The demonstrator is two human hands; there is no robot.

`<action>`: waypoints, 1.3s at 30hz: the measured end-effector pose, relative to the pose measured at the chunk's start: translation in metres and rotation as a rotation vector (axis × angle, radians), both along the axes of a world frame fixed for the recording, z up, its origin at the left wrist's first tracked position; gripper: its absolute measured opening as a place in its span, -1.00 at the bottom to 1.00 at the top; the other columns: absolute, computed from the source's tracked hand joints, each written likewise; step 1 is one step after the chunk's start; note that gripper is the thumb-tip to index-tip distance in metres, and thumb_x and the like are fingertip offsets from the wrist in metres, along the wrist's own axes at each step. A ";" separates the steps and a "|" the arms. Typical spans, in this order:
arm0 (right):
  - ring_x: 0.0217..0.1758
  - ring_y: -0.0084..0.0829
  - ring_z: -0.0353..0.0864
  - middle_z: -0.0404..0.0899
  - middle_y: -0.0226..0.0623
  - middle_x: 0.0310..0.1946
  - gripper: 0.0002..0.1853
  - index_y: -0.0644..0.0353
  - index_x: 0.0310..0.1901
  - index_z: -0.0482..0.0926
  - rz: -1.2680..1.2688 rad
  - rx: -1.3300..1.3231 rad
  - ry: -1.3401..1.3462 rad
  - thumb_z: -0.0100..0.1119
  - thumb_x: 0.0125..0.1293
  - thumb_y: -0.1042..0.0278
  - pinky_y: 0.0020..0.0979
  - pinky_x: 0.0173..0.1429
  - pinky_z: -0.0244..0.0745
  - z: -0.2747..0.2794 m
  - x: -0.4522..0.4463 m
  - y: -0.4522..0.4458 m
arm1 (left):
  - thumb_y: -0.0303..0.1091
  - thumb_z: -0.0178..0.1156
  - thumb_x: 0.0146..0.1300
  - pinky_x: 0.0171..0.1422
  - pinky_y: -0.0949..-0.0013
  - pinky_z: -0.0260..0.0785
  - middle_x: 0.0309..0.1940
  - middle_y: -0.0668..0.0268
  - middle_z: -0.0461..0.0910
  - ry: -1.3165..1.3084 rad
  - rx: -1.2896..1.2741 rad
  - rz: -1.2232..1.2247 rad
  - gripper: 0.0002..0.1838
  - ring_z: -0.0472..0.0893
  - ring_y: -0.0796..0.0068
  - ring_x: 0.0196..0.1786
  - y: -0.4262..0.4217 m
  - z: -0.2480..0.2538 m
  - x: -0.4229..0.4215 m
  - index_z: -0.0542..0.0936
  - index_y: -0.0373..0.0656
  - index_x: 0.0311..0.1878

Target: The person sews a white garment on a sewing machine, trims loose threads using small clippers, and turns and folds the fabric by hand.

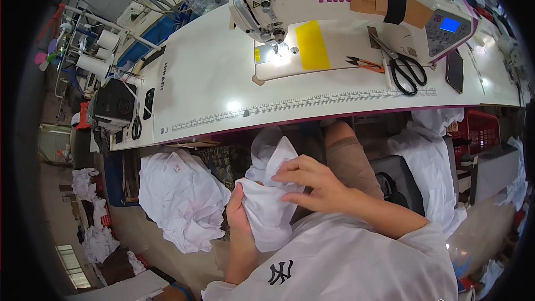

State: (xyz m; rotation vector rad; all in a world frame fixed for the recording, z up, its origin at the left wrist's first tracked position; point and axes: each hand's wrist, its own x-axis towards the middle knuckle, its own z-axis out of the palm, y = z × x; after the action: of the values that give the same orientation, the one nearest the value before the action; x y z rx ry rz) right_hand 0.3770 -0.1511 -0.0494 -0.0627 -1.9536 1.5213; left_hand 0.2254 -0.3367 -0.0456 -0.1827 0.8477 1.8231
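Observation:
A piece of white fabric [268, 214], perhaps part of a garment, is bunched over my lap below the table edge. My left hand [239, 214] grips its left edge, thumb on the near side and the other fingers mostly hidden by the cloth. From the right, my right hand [315, 183] reaches across with fingers stretched and apart. Its fingertips lie at or just over the fabric; whether they press on it I cannot tell. A large heap of white cloth [181, 198] sits to the left of my left hand.
A sewing machine [312, 0] with its lamp lit stands on the white table [206, 72]. Black-handled scissors [405, 69], orange thread snips [365, 64] and a phone [455, 72] lie at right. Thread cones [92, 66] stand left. More white cloth [429, 161] hangs right, near a red basket [482, 131].

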 end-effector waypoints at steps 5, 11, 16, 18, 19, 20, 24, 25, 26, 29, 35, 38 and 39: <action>-0.04 -0.23 0.60 0.63 -0.27 -0.07 -0.68 0.14 -0.02 0.71 -0.089 0.248 0.023 0.51 0.17 0.46 -0.25 0.02 0.50 -0.001 -0.011 -0.012 | 0.05 0.01 0.57 0.14 0.10 0.61 -0.09 0.01 0.73 -0.024 0.002 -0.011 -0.45 0.74 0.11 -0.05 0.005 -0.001 0.006 0.62 -0.37 0.05; -0.11 -0.26 0.61 0.63 -0.24 -0.17 -0.87 0.21 -0.16 0.64 -0.091 -0.044 -0.013 0.38 0.29 0.53 -0.31 0.01 0.50 -0.005 -0.012 -0.012 | 0.01 0.04 0.57 0.11 0.08 0.63 -0.08 0.01 0.72 -0.005 0.086 -0.017 -0.48 0.75 0.10 -0.05 0.002 -0.004 0.007 0.62 -0.38 0.04; -0.20 -0.60 0.49 0.52 -0.40 -0.29 -0.92 0.26 -0.11 0.54 -0.154 -0.438 -0.180 0.16 0.53 0.44 -0.50 -0.10 0.44 -0.009 0.000 -0.001 | -0.03 0.05 0.58 0.11 0.05 0.64 -0.06 -0.01 0.71 0.043 0.023 0.024 -0.52 0.75 0.08 -0.04 -0.003 -0.011 0.006 0.60 -0.36 0.06; -0.22 -0.64 0.44 0.49 -0.46 -0.31 -0.85 0.24 -0.12 0.51 -0.184 -0.585 -0.148 0.08 0.60 0.34 -0.53 -0.11 0.41 -0.021 0.000 0.002 | -0.04 0.06 0.57 0.12 0.04 0.64 -0.04 -0.01 0.71 0.050 0.040 0.030 -0.54 0.75 0.06 -0.02 -0.002 -0.011 0.009 0.59 -0.34 0.08; -0.21 -0.68 0.40 0.45 -0.49 -0.31 -0.79 0.19 -0.19 0.47 -0.167 -0.676 -0.146 0.00 0.65 0.31 -0.59 -0.06 0.36 -0.020 0.003 0.006 | -0.07 0.08 0.56 0.12 0.03 0.63 -0.03 -0.01 0.70 0.049 0.068 0.034 -0.59 0.74 0.04 -0.01 -0.001 -0.010 0.010 0.57 -0.30 0.09; -0.23 -0.68 0.39 0.44 -0.50 -0.34 -0.78 0.19 -0.21 0.46 -0.177 -0.694 -0.152 -0.01 0.66 0.29 -0.59 -0.06 0.35 -0.022 0.005 0.010 | -0.10 0.10 0.56 0.13 0.02 0.63 -0.02 -0.01 0.70 0.048 0.096 0.038 -0.63 0.74 0.03 0.00 0.000 -0.010 0.010 0.55 -0.26 0.10; -0.23 -0.61 0.47 0.51 -0.45 -0.34 -0.83 0.22 -0.23 0.52 -0.193 -0.533 -0.194 0.16 0.56 0.36 -0.54 -0.11 0.40 -0.023 0.017 0.010 | -0.09 0.09 0.56 0.16 -0.08 0.61 -0.07 0.07 0.69 0.115 0.100 -0.007 -0.71 0.72 0.00 -0.01 0.001 -0.010 0.009 0.53 -0.14 -0.01; -0.21 -0.57 0.50 0.54 -0.41 -0.32 -0.86 0.24 -0.24 0.54 -0.182 -0.362 -0.190 0.25 0.49 0.40 -0.51 -0.14 0.42 -0.019 0.019 0.009 | -0.12 0.09 0.56 0.16 -0.02 0.61 -0.05 0.04 0.69 0.115 0.117 -0.006 -0.70 0.73 0.03 0.00 0.001 -0.009 0.010 0.52 -0.18 0.02; -0.19 -0.45 0.56 0.59 -0.31 -0.28 -0.86 0.24 -0.16 0.63 -0.168 -0.170 -0.048 0.42 0.31 0.49 -0.44 -0.19 0.47 -0.014 0.018 0.007 | -0.14 0.10 0.55 0.16 0.05 0.61 -0.03 0.02 0.69 0.115 0.134 -0.007 -0.69 0.73 0.07 0.01 0.001 -0.008 0.010 0.51 -0.23 0.06; -0.16 -0.20 0.56 0.58 -0.27 -0.19 -0.70 0.14 -0.08 0.71 -0.168 0.174 0.035 0.48 0.12 0.48 -0.25 -0.10 0.51 0.014 0.010 -0.002 | -0.13 0.09 0.56 0.17 0.10 0.60 -0.03 0.04 0.70 0.117 0.117 -0.005 -0.67 0.73 0.15 0.00 0.000 -0.014 0.009 0.52 -0.24 0.07; -0.11 -0.26 0.55 0.57 -0.29 -0.16 -0.73 0.15 -0.11 0.67 -0.147 0.327 0.064 0.45 0.14 0.56 -0.28 -0.07 0.51 0.006 -0.010 -0.010 | -0.13 0.04 0.58 0.24 -0.04 0.58 -0.02 0.08 0.69 0.088 0.080 -0.032 -0.73 0.71 0.05 0.05 0.001 -0.009 0.010 0.57 -0.13 0.04; -0.13 -0.21 0.55 0.56 -0.25 -0.19 -0.80 0.18 -0.16 0.62 -0.138 0.130 0.052 0.39 0.20 0.57 -0.26 -0.07 0.50 0.004 -0.010 -0.007 | -0.05 0.03 0.58 0.23 0.06 0.58 -0.03 -0.03 0.70 0.020 0.069 0.056 -0.54 0.72 0.07 0.04 -0.001 -0.007 0.013 0.57 -0.35 0.09; -0.15 -0.18 0.56 0.56 -0.22 -0.22 -0.84 0.20 -0.19 0.59 -0.146 -0.009 0.036 0.35 0.22 0.57 -0.24 -0.07 0.48 0.003 -0.008 -0.006 | -0.05 0.03 0.58 0.23 0.06 0.58 -0.03 -0.03 0.70 0.019 0.067 0.060 -0.54 0.72 0.07 0.04 -0.001 -0.005 0.013 0.57 -0.35 0.09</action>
State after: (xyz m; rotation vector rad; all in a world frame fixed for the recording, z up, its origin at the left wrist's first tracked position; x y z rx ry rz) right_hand 0.3689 -0.1568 -0.0464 -0.1768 -1.8711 1.4261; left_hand 0.2384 -0.3378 -0.0509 -0.1494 0.8009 1.9093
